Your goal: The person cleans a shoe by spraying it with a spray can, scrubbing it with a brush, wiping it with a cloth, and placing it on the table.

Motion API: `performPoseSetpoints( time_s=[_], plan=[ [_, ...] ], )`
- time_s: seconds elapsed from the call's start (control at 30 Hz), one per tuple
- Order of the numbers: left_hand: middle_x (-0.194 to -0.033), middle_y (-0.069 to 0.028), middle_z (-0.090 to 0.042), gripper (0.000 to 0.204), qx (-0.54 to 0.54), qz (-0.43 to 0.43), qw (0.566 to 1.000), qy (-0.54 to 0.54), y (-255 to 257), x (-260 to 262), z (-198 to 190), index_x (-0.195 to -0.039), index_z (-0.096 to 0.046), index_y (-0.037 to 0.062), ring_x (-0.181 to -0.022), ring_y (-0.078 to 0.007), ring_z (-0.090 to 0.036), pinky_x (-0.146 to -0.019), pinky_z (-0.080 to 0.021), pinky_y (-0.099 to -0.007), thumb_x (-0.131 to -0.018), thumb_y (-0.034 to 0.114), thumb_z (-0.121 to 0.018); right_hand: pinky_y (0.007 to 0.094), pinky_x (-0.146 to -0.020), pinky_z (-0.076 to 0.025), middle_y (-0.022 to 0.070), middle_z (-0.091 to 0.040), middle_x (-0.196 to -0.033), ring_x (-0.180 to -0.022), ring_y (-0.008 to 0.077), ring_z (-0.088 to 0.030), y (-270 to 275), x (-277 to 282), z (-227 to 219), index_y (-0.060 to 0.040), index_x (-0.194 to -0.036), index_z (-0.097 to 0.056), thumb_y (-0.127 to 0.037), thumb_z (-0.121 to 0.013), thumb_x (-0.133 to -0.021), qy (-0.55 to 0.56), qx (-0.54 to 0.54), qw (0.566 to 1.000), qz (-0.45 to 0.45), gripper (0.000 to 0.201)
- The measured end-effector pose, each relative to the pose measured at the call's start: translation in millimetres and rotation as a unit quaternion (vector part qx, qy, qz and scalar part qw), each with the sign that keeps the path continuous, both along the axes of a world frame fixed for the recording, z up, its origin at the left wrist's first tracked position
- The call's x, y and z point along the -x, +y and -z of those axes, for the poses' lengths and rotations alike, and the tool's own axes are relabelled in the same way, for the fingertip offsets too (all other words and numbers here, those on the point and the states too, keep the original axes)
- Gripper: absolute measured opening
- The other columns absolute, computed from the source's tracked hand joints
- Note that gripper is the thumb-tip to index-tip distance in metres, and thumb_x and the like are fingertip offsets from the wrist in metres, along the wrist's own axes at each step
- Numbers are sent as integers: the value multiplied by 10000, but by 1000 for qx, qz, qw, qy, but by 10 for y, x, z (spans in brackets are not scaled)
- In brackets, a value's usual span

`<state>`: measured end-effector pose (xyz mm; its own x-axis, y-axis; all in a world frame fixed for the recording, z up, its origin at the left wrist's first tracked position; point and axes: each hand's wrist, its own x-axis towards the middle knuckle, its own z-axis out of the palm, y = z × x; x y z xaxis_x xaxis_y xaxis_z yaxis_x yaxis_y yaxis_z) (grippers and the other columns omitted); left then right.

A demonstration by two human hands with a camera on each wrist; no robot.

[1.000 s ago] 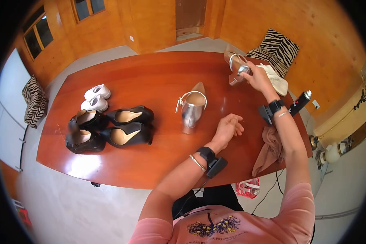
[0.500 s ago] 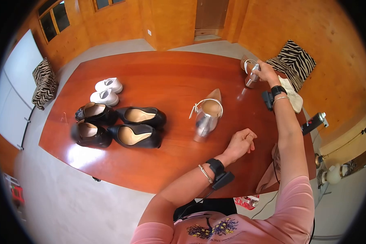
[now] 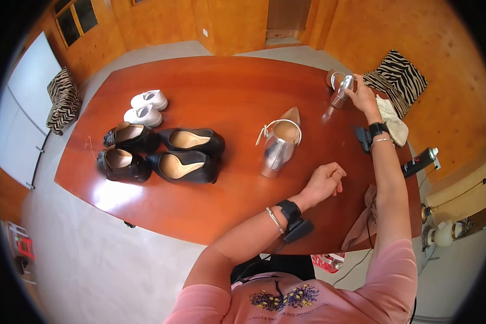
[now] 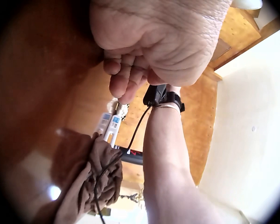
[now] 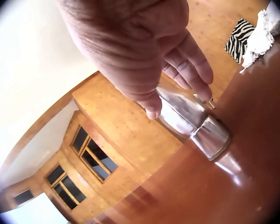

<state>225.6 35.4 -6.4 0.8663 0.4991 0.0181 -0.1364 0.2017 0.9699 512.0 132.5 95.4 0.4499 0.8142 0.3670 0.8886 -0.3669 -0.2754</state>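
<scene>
At the far right of the table, my right hand (image 3: pixel 363 100) holds a silver slingback heel (image 3: pixel 340 98) by its back. In the right wrist view the thumb is on one side and the fingers on the other; the block heel (image 5: pixel 210 138) stands at the tabletop above its own reflection. The matching silver shoe (image 3: pixel 281 150) stands near the middle, toe pointing away. My left hand (image 3: pixel 323 184) is at the table's right front, fingers loosely bent and holding nothing.
Black pumps (image 3: pixel 209 171), black lace-up shoes (image 3: pixel 136 170) and white shoes (image 3: pixel 153 99) stand in pairs on the left of the table (image 3: pixel 221 81). On the right are a white cloth (image 3: pixel 392 124), a black spray can (image 3: pixel 420 163) and a brown cloth (image 3: pixel 359 224).
My right hand has lowered the silver shoe toward the tabletop at the far right, and its heel has come upright. The left hand stays in much the same place. The head view has shifted.
</scene>
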Motion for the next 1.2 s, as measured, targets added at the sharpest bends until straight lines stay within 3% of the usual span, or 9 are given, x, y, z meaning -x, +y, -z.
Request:
performPoseSetpoints(
  time_s=[0.17,0.3,0.47,0.57,0.87,0.9,1.07,1.13,1.2],
  plan=[
    [-700,-65,-635,212,-10,2,1000,0,-5,-14,5,-1029,-618,-6,-589,-111,-561,-569,-469,-259,-1033,113,-443,357,-605,-528,118,-678,-722,-604,229,-675,-526,601,-135,-75,-1324,-543,-195,-705,-924,96,-22,987,-126,449],
    [-713,-78,-631,189,4,-3,1000,-25,7,-74,101,-1009,-617,0,-601,-132,-578,-561,-481,-256,-1026,87,-450,275,-573,-516,46,-630,-729,-635,120,-648,-964,1531,-155,-88,-1279,-585,-140,-704,-932,226,-30,930,-289,371],
    [-875,-88,-691,130,-24,6,1000,12,-19,-8,64,-1046,-631,42,-735,-153,-642,-645,-520,-286,-1016,91,-515,376,-564,-480,143,-635,-670,-599,277,-648,-1170,2464,-255,-74,-1234,-556,-322,-783,-851,139,64,925,-346,510],
    [-1176,-53,-637,161,122,78,979,-143,8,-69,411,-1176,-599,80,-1094,-156,-606,-947,-490,-327,-1038,137,-540,393,-554,-476,166,-644,-677,-623,316,-659,-1080,2582,-79,-21,-1134,-555,-326,-790,-842,117,88,930,-336,483],
    [-863,-38,-623,76,60,-16,995,-77,-29,65,-8,-1071,-561,97,-703,-117,-588,-580,-466,-269,-1008,119,-524,326,-518,-495,177,-665,-683,-526,231,-651,-1466,2315,6,5,-1103,-584,-229,-803,-849,125,-128,936,-305,409],
    [-784,-33,-622,123,86,-21,993,-84,-12,28,-51,-1077,-576,83,-639,-107,-585,-539,-442,-236,-1024,133,-477,297,-526,-497,129,-672,-681,-559,141,-651,-1602,2267,-50,-1,-1158,-587,-174,-798,-855,224,-110,933,-261,408],
    [-965,-129,-707,344,188,12,980,-59,141,5,63,-1096,-604,29,-827,-203,-667,-734,-502,-319,-1074,314,-413,254,-539,-482,67,-643,-704,-589,105,-620,-2193,2036,-310,2,-1115,-593,-119,-830,-819,213,-216,935,-185,398],
    [-1052,-129,-700,443,319,12,939,-124,205,82,-44,-1188,-583,28,-929,-203,-659,-779,-498,-316,-1082,402,-371,270,-575,-492,69,-630,-721,-616,134,-625,-2471,2064,-479,3,-1090,-603,-109,-839,-800,32,-148,972,-178,390],
    [-1127,-120,-694,581,328,55,933,-138,335,69,82,-1263,-546,46,-1000,-222,-651,-847,-495,-349,-1053,557,-368,322,-602,-507,99,-636,-789,-670,194,-647,-2649,2177,-505,-9,-1066,-614,-150,-833,-799,70,-103,977,-173,374]
  ],
)
